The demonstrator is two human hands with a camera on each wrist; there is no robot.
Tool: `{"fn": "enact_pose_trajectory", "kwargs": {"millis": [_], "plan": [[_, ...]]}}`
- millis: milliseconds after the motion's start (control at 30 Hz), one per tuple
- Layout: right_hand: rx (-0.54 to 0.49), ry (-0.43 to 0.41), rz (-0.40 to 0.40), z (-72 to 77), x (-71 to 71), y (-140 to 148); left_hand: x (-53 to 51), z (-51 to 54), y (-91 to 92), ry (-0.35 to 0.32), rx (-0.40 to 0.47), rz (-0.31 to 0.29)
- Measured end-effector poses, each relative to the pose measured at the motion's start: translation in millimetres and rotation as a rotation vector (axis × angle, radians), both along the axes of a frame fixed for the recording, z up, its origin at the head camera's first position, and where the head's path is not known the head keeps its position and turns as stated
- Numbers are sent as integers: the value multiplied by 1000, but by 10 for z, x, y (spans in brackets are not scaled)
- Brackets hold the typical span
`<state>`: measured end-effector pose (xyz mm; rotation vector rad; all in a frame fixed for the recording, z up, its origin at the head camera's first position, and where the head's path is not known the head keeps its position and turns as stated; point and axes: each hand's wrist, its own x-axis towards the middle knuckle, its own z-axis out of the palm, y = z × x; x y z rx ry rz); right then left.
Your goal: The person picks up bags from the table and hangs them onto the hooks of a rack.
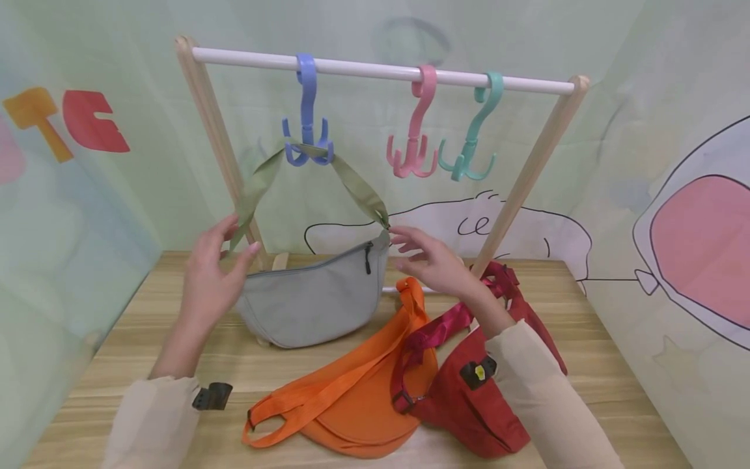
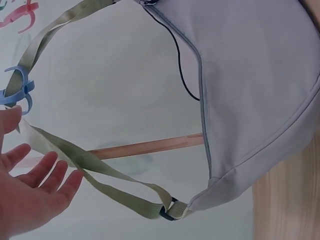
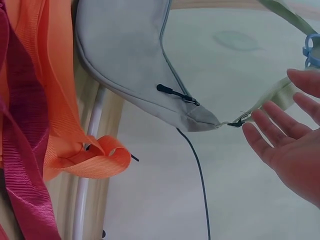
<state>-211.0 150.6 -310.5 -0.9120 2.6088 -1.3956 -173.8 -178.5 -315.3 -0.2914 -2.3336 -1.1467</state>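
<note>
Red bag (image 1: pixel 469 405) laid near; grey bag (image 1: pixel 316 299) hung far left.
Strap (image 1: pixel 359 189) is looped over blue hook (image 1: pixel 308 111), apparently for support; left hand (image 1: pixel 212 273), right hand (image 1: pixel 436 260) relaxed, nothing gripped.

Soft, even light fills the head view, which is bright and slightly washed out. A pale sheen lies on the desk (image 1: pixel 117 365) at the lower centre, and a faint shadow falls beneath the grey bag (image 1: pixel 316 299). The wide lens stretches things towards the edges. Both wrist views look dimmer and greyer; their backdrop (image 3: pixel 160 185) is hazy, though the magenta strap (image 3: pixel 31 200) at lower left shows its weave.
</note>
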Motion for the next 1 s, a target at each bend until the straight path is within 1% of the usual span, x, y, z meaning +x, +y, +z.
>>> {"fn": "enact_pose_trajectory", "kwargs": {"millis": [200,367,533,833,1000], "plan": [[19,-43,2,-55,23,39,3,-83,8,-24,-16,-10],[0,-58,25,-96,31,52,3,-144,10,-17,-35,-17],[-11,-64,46,-120,23,55,14,-174,40,-23,-37,-30],[-12,-84,45,-164,14,59,16,-228,60,-39,-33,-49],[-5,-91,44,-211,8,77,19,-257,82,-65,-34,-68]]}}
